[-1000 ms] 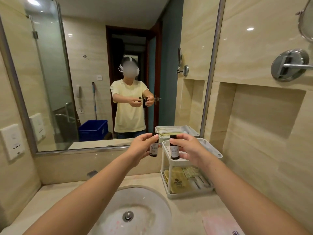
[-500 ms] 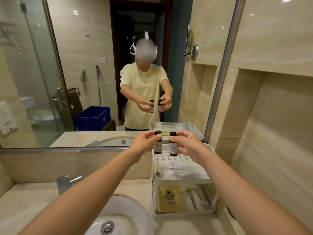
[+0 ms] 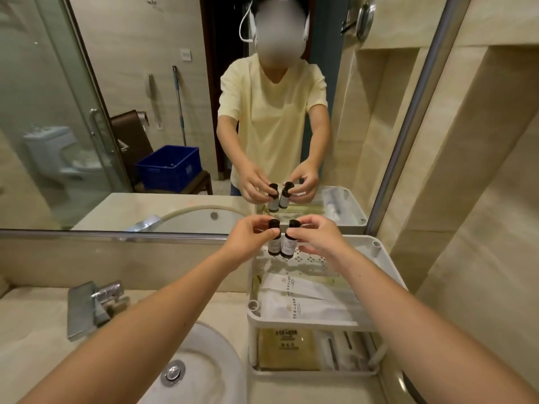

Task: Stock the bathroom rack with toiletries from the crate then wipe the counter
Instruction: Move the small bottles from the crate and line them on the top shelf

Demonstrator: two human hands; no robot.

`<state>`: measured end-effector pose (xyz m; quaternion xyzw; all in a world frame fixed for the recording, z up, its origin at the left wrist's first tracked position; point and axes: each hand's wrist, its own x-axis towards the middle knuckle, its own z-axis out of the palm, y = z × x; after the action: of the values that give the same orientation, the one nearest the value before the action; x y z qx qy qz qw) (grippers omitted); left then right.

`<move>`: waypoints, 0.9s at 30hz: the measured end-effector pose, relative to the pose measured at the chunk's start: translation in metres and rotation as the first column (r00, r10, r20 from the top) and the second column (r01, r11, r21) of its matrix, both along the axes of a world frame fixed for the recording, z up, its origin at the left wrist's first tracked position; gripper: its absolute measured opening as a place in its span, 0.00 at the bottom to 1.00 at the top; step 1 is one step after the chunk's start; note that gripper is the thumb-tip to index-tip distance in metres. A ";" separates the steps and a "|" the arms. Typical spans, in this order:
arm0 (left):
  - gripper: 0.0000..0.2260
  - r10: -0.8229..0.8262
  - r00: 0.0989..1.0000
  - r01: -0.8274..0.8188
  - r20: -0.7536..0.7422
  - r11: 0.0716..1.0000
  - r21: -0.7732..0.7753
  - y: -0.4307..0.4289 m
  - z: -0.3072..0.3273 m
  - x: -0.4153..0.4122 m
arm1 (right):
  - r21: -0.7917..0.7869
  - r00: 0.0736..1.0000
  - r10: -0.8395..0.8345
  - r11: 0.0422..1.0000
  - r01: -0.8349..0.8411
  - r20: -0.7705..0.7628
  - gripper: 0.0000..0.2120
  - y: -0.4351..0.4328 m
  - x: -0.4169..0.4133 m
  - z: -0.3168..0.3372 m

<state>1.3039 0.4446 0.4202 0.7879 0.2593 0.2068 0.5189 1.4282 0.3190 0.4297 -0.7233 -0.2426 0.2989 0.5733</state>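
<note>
The left hand (image 3: 248,240) pinches one small dark bottle (image 3: 274,244) by its black cap and neck. The right hand (image 3: 319,240) pinches a second bottle (image 3: 288,244) the same way, with its lower fingers loosely spread beneath. Both bottles hang upright with their long axes vertical, and their sides are touching or all but touching. They are held above the back left corner of the rack's (image 3: 388,260) top shelf, close to the mirror. The rack itself stands at the right end of the tabletop (image 3: 32,325), against the side wall. Directly under the bottles the shelf floor shows bare and perforated. The front half of the shelf is taken up by white packets (image 3: 300,304) lying flat. It seems the coming move depends on this: the free spot lies straight below the bottle bases, so each hand need only go down, not sideways or forward. Neither hand is nearer, as the two are level and side by side. The bases look close to the shelf, though it cannot be told whether they touch it. The bottles are narrow and tall, so they could tip if let go at a tilt. The blue crate (image 3: 169,167) appears only in the mirror, behind the person.
</note>
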 end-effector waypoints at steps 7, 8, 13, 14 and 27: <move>0.15 0.049 0.996 -0.036 -0.076 0.986 0.165 0.015 -0.017 0.013 | -0.031 0.982 0.027 0.999 -0.021 0.186 0.11 0.022 0.012 -0.020; 0.15 0.061 0.995 -0.046 -0.079 0.982 0.183 0.017 -0.019 0.014 | -0.024 0.978 0.023 1.000 -0.018 0.205 0.10 0.026 0.013 -0.023; 0.14 0.124 0.990 -0.106 -0.070 0.970 0.221 0.023 -0.031 0.018 | -0.035 0.957 0.034 0.999 -0.025 0.288 0.10 0.036 0.015 -0.032; 0.14 0.136 0.988 -0.117 -0.069 0.967 0.225 0.024 -0.032 0.018 | -0.042 0.951 0.038 0.999 -0.026 0.308 0.10 0.038 0.015 -0.034; 0.18 0.211 0.976 -0.183 -0.058 0.933 0.309 0.026 -0.042 0.019 | -0.067 0.924 0.044 0.998 -0.020 0.381 0.16 0.041 0.015 -0.042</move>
<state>1.3233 0.4705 0.3780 0.8363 0.3255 0.2594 0.3570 1.4436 0.3604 0.3878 -0.7809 -0.3521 0.1691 0.4874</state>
